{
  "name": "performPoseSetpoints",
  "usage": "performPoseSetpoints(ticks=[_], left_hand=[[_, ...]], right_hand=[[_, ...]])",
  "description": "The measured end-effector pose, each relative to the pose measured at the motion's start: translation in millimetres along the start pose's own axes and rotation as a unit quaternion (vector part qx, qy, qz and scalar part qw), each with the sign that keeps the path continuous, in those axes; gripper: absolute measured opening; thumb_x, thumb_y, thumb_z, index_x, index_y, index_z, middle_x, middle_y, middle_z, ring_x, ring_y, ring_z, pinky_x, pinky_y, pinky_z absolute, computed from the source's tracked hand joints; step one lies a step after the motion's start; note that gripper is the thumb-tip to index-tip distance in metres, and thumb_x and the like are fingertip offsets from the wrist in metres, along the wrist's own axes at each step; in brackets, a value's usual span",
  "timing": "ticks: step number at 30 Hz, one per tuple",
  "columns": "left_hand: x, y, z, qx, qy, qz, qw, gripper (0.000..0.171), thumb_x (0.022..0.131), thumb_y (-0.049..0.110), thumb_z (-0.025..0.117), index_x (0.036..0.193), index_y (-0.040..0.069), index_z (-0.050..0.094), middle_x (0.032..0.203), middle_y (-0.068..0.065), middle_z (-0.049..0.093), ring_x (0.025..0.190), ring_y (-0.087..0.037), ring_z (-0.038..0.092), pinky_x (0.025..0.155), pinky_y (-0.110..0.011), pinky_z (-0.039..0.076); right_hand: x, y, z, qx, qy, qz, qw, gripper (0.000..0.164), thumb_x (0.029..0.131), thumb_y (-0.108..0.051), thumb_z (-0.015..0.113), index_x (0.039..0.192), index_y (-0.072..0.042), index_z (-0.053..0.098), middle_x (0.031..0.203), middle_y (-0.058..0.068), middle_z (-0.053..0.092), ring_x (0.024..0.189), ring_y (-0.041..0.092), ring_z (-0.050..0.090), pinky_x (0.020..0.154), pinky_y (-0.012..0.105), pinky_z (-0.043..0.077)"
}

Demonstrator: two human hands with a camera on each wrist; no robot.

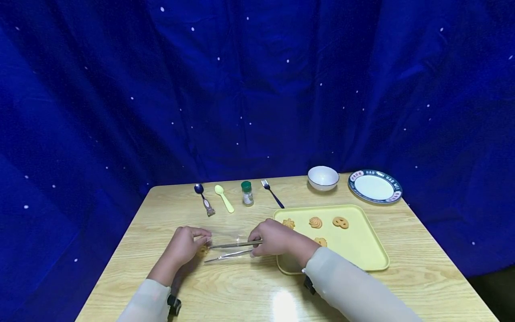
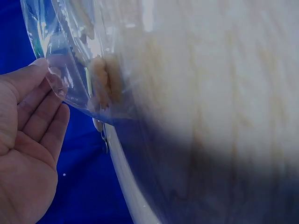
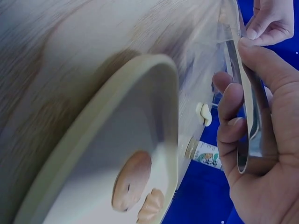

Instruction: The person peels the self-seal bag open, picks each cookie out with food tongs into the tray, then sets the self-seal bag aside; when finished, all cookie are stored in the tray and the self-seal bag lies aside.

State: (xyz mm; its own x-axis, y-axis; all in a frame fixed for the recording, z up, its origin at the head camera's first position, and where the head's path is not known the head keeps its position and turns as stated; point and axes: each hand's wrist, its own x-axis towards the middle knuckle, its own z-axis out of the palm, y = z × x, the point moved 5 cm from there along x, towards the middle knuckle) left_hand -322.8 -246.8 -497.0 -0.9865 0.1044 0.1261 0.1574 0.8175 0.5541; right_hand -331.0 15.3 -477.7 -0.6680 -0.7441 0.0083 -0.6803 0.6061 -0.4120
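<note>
Between thumb and fingers my left hand (image 1: 182, 247) pinches the edge of a clear plastic bag (image 2: 70, 91). A golden cookie (image 2: 108, 80) shows through the film in the left wrist view, and lies beside the left fingertips in the head view. My right hand (image 1: 273, 239) grips metal tongs (image 3: 252, 107), its fingers and thumb on either side of them. The tongs' two arms are spread and point left, with their tips beside the cookie and overlapping the bag. A yellow tray (image 1: 354, 252) sits under the right forearm, with several cookies (image 1: 315, 222) on it.
Along the back of the table lie a dark spoon (image 1: 204, 197), a yellow spoon (image 1: 224, 199) and a fork (image 1: 273, 194). A green-capped jar (image 1: 247, 193) stands between them. Farther right are a white bowl (image 1: 323, 178) and a dark-rimmed plate (image 1: 375, 187).
</note>
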Motion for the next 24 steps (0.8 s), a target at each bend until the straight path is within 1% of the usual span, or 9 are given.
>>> performPoseSetpoints(ticks=[3,5,9,15,20,22,24], left_hand=[[0.3,-0.7,0.4,-0.001,-0.001,-0.003,1.0000,0.011,0.094,0.021,0.075,0.101,0.019,0.083,0.109,-0.001,0.079,0.116,-0.029,0.069,0.105,-0.052,0.052],[0.3,-1.0,0.6,-0.002,-0.001,-0.003,1.0000,0.011,0.094,0.021,0.075,0.101,0.019,0.083,0.109,-0.002,0.079,0.116,-0.029,0.070,0.105,-0.052,0.052],[0.5,-1.5,0.3,-0.001,-0.002,-0.004,1.0000,0.011,0.094,0.021,0.075,0.101,0.018,0.083,0.108,-0.003,0.079,0.115,-0.029,0.070,0.104,-0.053,0.052],[1.2,-4.1,0.4,0.002,-0.002,-0.012,0.9999,0.011,0.095,0.022,0.074,0.101,0.019,0.083,0.110,-0.003,0.078,0.117,-0.029,0.069,0.104,-0.053,0.052],[0.7,-3.3,1.0,0.009,0.002,-0.010,0.9999,0.011,0.095,0.022,0.074,0.102,0.019,0.083,0.111,-0.003,0.078,0.116,-0.029,0.069,0.103,-0.053,0.052],[0.2,-2.3,1.3,0.008,0.002,-0.011,0.9999,0.011,0.095,0.023,0.074,0.102,0.019,0.083,0.111,-0.003,0.078,0.116,-0.029,0.070,0.103,-0.053,0.053],[-0.4,-2.1,1.7,0.005,0.001,-0.014,0.9999,0.011,0.095,0.022,0.074,0.101,0.019,0.083,0.111,-0.002,0.078,0.117,-0.029,0.069,0.101,-0.052,0.054]], right_hand=[[4.5,-2.8,2.2,-0.010,0.002,-0.001,1.000,0.032,0.086,-0.038,0.081,0.110,-0.018,0.079,0.105,-0.007,0.078,0.091,0.005,0.069,0.083,0.025,0.056],[7.1,-2.9,4.2,-0.011,0.005,0.005,1.000,0.031,0.086,-0.039,0.080,0.110,-0.019,0.079,0.104,-0.009,0.078,0.088,0.003,0.067,0.081,0.024,0.056],[10.9,-1.6,7.8,-0.005,0.014,0.015,1.000,0.027,0.086,-0.039,0.080,0.105,-0.020,0.079,0.092,-0.011,0.075,0.076,0.002,0.061,0.072,0.023,0.054],[14.8,1.9,11.0,-0.015,0.034,0.032,0.999,0.029,0.086,-0.040,0.080,0.108,-0.021,0.079,0.087,-0.015,0.071,0.074,0.003,0.058,0.071,0.022,0.052],[19.0,-0.9,14.6,-0.009,0.034,0.031,0.999,0.024,0.086,-0.039,0.081,0.100,-0.019,0.079,0.074,-0.017,0.063,0.063,0.003,0.052,0.059,0.021,0.046],[20.4,-2.4,15.9,-0.005,0.039,0.041,0.998,0.025,0.085,-0.040,0.082,0.097,-0.017,0.077,0.069,-0.016,0.060,0.059,0.002,0.049,0.054,0.020,0.043],[21.6,-4.2,16.9,-0.002,0.045,0.054,0.998,0.026,0.084,-0.041,0.082,0.089,-0.017,0.074,0.062,-0.015,0.054,0.053,0.002,0.045,0.049,0.020,0.040]])
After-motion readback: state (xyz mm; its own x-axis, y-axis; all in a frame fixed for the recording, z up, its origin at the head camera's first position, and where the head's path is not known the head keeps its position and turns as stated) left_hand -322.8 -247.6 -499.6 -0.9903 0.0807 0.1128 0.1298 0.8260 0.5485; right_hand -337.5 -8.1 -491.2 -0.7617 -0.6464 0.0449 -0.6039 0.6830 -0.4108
